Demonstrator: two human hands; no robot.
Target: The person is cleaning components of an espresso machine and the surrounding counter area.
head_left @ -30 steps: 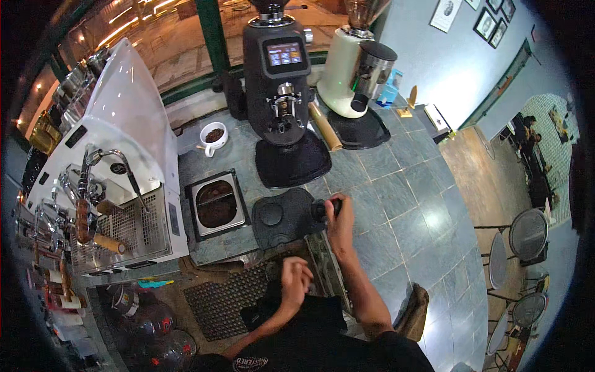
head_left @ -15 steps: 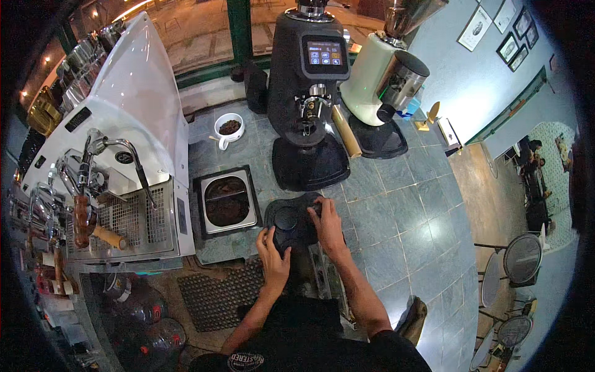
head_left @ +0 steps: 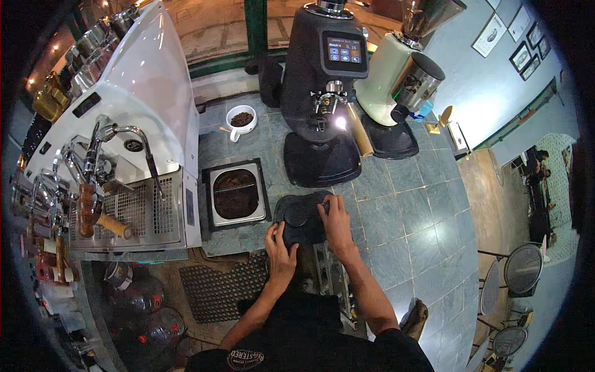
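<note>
A black tamping mat [head_left: 302,219] with a raised round part lies at the near edge of the tiled counter, in front of the dark grinder. My left hand [head_left: 282,257] holds its near left side, with the fingertips along the edge and the thumb bent inward. At the mat's right end, my right hand [head_left: 336,223] is closed over the edge, so that corner is partly covered. A steel knock-out bin [head_left: 253,217] with dark coffee grounds sits in the counter just left of the mat.
The white espresso machine [head_left: 152,87] stands at left, its wooden-handled portafilter [head_left: 87,211] jutting forward. Behind the mat are the dark grinder [head_left: 304,80], a pale green grinder [head_left: 379,80] and a white cup [head_left: 234,132] of coffee beans. A rubber mat [head_left: 217,291] covers the floor.
The whole view has shifted slightly, so everything appears farther right. Both hands keep the same place on the tamping mat. A bright spot of light now shows at the dark grinder's spout.
</note>
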